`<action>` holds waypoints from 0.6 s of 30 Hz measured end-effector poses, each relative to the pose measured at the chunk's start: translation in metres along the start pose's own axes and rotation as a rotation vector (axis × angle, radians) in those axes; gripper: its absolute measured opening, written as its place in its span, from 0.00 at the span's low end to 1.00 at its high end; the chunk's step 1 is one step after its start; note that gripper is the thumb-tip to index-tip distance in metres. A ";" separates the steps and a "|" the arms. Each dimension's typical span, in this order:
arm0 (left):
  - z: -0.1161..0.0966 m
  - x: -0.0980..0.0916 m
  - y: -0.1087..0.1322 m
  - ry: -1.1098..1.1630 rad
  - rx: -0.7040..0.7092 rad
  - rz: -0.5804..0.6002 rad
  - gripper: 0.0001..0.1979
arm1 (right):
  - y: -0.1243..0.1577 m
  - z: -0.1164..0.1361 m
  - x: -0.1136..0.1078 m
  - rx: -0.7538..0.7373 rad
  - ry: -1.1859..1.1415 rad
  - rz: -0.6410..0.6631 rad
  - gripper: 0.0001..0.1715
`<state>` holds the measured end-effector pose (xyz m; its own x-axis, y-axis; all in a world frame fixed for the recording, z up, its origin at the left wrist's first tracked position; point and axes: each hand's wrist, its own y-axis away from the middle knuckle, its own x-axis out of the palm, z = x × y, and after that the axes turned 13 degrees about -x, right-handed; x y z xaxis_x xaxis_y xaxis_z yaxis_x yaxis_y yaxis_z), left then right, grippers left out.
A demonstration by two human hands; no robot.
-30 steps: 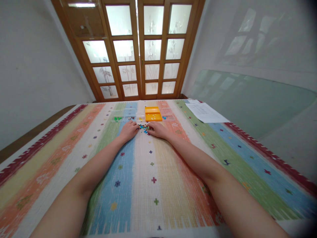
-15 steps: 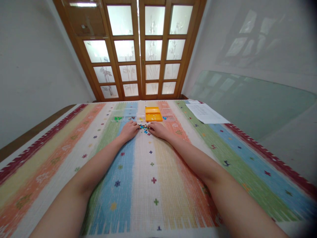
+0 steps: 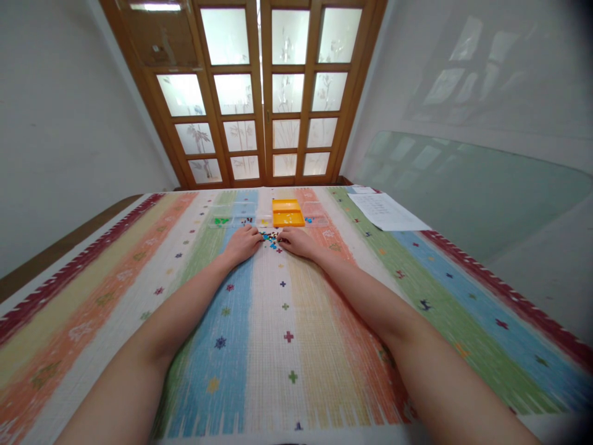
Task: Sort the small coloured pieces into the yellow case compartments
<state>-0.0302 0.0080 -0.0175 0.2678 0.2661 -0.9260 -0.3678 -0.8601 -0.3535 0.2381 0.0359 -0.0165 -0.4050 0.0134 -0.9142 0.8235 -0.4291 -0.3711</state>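
Observation:
Both my arms stretch far out over a striped cloth [image 3: 287, 321]. My left hand [image 3: 242, 241] rests palm down with its fingers curled at the left side of a small pile of tiny coloured pieces [image 3: 269, 238]. My right hand [image 3: 296, 241] lies at the pile's right side, fingertips drawn together at the pieces. Whether either hand pinches a piece is too small to see. Just beyond the pile stand an orange tray [image 3: 287, 213] and clear trays; one [image 3: 221, 220] holds green pieces.
A white printed sheet [image 3: 384, 211] lies at the far right of the cloth. A glass pane [image 3: 463, 191] leans on the right wall. Wooden doors with frosted panels [image 3: 259, 93] stand behind the table. The table's left edge shows dark wood [image 3: 55, 253].
Both hands have stayed at the pile; my right hand's fingers have shifted slightly inward among the pieces. The view has barely moved.

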 end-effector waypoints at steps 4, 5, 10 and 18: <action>0.000 0.000 0.000 -0.014 0.011 -0.005 0.11 | -0.001 0.001 -0.002 0.002 -0.029 0.030 0.09; 0.000 0.000 0.000 -0.027 0.020 -0.009 0.12 | -0.001 0.002 -0.003 0.007 -0.035 0.037 0.09; 0.000 -0.001 0.000 -0.118 0.054 -0.039 0.12 | -0.006 0.009 -0.008 0.036 -0.069 0.102 0.10; 0.001 0.001 0.000 -0.132 0.069 -0.055 0.11 | -0.015 0.023 -0.007 0.027 -0.159 0.179 0.10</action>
<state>-0.0307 0.0089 -0.0189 0.1711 0.3709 -0.9128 -0.4170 -0.8121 -0.4082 0.2194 0.0210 -0.0007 -0.3126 -0.2067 -0.9271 0.8778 -0.4358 -0.1988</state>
